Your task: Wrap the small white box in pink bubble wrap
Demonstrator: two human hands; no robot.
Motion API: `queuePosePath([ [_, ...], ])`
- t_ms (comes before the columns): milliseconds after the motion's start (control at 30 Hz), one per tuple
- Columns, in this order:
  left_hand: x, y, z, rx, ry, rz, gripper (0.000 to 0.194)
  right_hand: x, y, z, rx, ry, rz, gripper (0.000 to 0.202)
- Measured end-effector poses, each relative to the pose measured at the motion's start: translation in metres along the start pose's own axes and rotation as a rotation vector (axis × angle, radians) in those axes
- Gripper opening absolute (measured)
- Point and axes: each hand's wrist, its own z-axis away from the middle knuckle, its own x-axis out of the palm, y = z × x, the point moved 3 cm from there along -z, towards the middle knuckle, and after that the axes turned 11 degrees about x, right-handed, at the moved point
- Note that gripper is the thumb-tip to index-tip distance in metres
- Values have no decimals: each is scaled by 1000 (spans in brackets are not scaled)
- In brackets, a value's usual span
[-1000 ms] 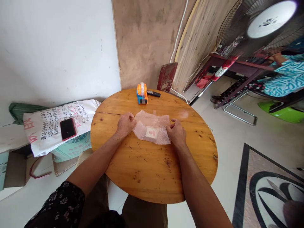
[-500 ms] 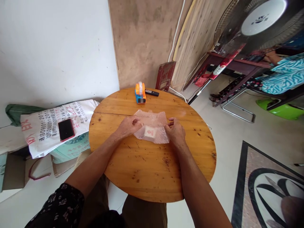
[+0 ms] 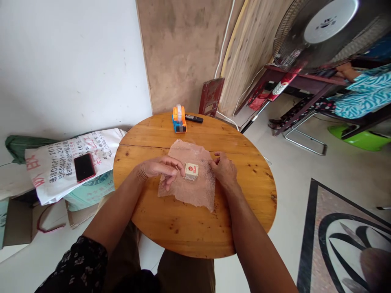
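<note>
Currently: left hand with fingers loosely spread, fingertips touching small white box; right hand lightly curled, pinching right edge of bubble wrap sheet. Box at centre of sheet, mid-table. Keep box centred and sheet flat and taut while folding. Round wooden table rim near; tape dispenser and remote well apart at far edge, leaving free room around sheet.

A sheet of pinkish bubble wrap lies spread flat near the middle of the round wooden table. On it sits a small white box with a red mark on top.
</note>
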Motion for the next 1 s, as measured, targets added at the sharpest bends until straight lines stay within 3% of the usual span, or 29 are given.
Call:
queuePosePath([
  [133, -16, -5, -12, 291, 405, 0, 26, -1, 0, 0, -6, 23, -11, 40],
  [233, -23, -12, -20, 403, 544, 2, 31, -2, 1, -1, 14, 16, -43, 31],
  [333, -21, -21, -25, 379, 527, -13, 37, -3, 2, -4, 27, 5, -82, 22],
  [667, -2, -30, -30, 179, 427, -106, 70, -4, 3, -4, 74, 82, 105, 28],
  [867, -3, -32, -27, 133, 437, -243, 75, -6, -1, 2, -16, 132, 87, 25],
  [1000, -8, -36, -28, 98, 464, -320, 77, -1, -3, 3, -106, 79, 129, 31],
])
